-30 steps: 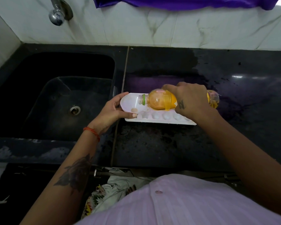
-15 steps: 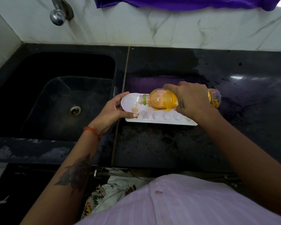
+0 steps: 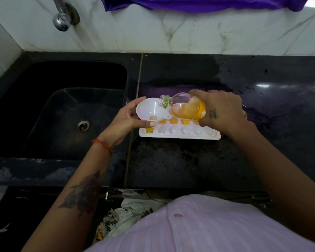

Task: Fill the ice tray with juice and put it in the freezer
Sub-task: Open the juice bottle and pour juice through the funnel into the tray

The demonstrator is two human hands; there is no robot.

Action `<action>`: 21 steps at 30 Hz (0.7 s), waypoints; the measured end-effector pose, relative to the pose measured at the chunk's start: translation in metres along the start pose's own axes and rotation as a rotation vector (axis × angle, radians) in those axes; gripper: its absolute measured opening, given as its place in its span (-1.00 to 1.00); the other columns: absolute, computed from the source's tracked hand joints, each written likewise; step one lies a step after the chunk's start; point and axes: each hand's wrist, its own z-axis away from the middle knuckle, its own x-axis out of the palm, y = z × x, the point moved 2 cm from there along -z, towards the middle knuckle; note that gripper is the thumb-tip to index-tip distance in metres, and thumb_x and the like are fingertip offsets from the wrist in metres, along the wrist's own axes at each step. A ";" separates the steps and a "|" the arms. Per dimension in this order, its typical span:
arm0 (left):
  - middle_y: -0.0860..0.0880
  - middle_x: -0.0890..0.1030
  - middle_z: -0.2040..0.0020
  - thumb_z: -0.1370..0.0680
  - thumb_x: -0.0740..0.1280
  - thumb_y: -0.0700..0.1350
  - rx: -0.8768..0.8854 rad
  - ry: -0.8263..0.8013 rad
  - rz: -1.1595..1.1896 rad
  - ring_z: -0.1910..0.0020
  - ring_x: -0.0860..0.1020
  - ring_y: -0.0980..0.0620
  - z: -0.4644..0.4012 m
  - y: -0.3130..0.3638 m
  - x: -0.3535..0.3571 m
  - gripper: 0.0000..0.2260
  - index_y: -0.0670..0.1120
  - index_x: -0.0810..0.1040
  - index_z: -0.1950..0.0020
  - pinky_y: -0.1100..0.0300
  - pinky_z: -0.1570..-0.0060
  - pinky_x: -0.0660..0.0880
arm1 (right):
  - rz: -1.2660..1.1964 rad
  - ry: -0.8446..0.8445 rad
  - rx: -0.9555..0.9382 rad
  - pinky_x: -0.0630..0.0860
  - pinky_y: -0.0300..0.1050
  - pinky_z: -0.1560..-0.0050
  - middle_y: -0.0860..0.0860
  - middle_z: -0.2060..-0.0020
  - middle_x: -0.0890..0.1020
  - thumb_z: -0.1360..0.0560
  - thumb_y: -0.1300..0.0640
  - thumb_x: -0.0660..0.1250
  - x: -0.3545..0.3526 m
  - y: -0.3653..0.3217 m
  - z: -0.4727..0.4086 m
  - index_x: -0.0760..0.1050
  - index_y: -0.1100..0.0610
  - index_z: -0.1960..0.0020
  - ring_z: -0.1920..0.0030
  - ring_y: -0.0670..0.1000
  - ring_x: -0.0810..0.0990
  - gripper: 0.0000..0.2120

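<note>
Beside the dark sink [image 3: 62, 113], left hand [image 3: 125, 120] grips funnel [image 3: 149, 110], right hand [image 3: 224, 111] grips juice bottle [image 3: 185, 106] over ice tray [image 3: 180, 132].

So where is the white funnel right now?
The funnel is held in the left hand over the ice tray's left end, just right of the sink, below the bottle's mouth.

A home kitchen, shown by a black stone desk [image 3: 189, 164] with a sunken black sink [image 3: 65, 113], a chrome tap [image 3: 61, 19] mounted on the white marble wall [image 3: 171, 30], a purple cloth [image 3: 198, 3] draped above.
</note>
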 end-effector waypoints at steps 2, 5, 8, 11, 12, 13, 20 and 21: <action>-0.07 0.50 -0.30 -0.18 0.56 -0.32 -0.002 -0.022 -0.001 -0.27 0.49 -0.06 -0.001 0.000 0.005 -0.19 -0.04 0.39 -0.40 0.05 -0.20 0.53 | 0.018 0.005 0.001 0.33 -0.08 0.10 0.03 -0.06 0.58 -0.33 0.02 0.48 -0.002 0.003 0.003 0.24 -0.18 -0.41 -0.09 0.15 0.54 -0.28; -0.06 0.51 -0.30 -0.11 0.58 -0.21 -0.010 -0.039 -0.009 -0.26 0.50 -0.04 -0.004 -0.002 0.014 -0.15 -0.02 0.40 -0.38 0.06 -0.20 0.52 | 0.067 0.018 0.001 0.27 -0.10 0.15 0.04 -0.06 0.57 -0.37 0.02 0.45 -0.004 0.009 0.007 0.25 -0.18 -0.40 -0.07 0.17 0.55 -0.33; -0.03 0.51 -0.29 -0.04 0.59 -0.10 -0.020 -0.062 -0.035 -0.26 0.50 -0.02 -0.006 -0.004 0.020 -0.14 0.05 0.43 -0.33 0.07 -0.21 0.52 | 0.112 0.028 0.003 0.25 -0.10 0.17 0.05 -0.05 0.57 -0.40 0.04 0.41 -0.003 0.012 0.011 0.25 -0.19 -0.39 -0.04 0.17 0.56 -0.38; 0.01 0.52 -0.26 -0.07 0.60 -0.16 -0.032 -0.076 -0.060 -0.25 0.51 0.00 -0.007 -0.006 0.024 -0.16 0.07 0.43 -0.33 0.09 -0.23 0.51 | 0.143 0.015 0.014 0.26 -0.10 0.17 0.05 -0.06 0.57 -0.41 0.10 0.40 -0.003 0.013 0.013 0.24 -0.18 -0.39 -0.04 0.18 0.56 -0.37; 0.01 0.52 -0.25 -0.07 0.60 -0.16 -0.033 -0.078 -0.064 -0.25 0.52 -0.01 -0.007 -0.007 0.025 -0.17 0.09 0.44 -0.31 0.08 -0.24 0.50 | 0.148 0.012 0.015 0.27 -0.10 0.18 0.06 -0.07 0.57 -0.41 0.11 0.39 -0.003 0.013 0.014 0.24 -0.18 -0.40 -0.03 0.18 0.56 -0.37; 0.02 0.52 -0.25 -0.06 0.60 -0.15 -0.033 -0.081 -0.067 -0.25 0.52 -0.02 -0.007 -0.007 0.025 -0.18 0.11 0.45 -0.29 0.07 -0.25 0.49 | 0.155 0.010 0.013 0.27 -0.10 0.18 0.05 -0.07 0.57 -0.42 0.12 0.38 -0.002 0.014 0.015 0.23 -0.18 -0.40 -0.03 0.18 0.57 -0.37; 0.01 0.53 -0.25 -0.08 0.59 -0.18 -0.035 -0.087 -0.058 -0.26 0.50 -0.03 -0.009 -0.008 0.027 -0.24 0.15 0.45 -0.23 0.05 -0.25 0.49 | 0.189 -0.001 0.005 0.29 -0.07 0.17 0.06 -0.10 0.55 -0.43 0.12 0.36 0.000 0.014 0.016 0.23 -0.18 -0.39 -0.04 0.17 0.57 -0.39; 0.01 0.53 -0.25 -0.06 0.59 -0.16 -0.037 -0.086 -0.056 -0.26 0.50 -0.03 -0.009 -0.008 0.027 -0.22 0.14 0.45 -0.24 0.05 -0.24 0.49 | 0.189 -0.001 0.004 0.29 -0.07 0.17 0.06 -0.10 0.56 -0.43 0.12 0.36 0.000 0.014 0.016 0.23 -0.18 -0.39 -0.04 0.17 0.57 -0.39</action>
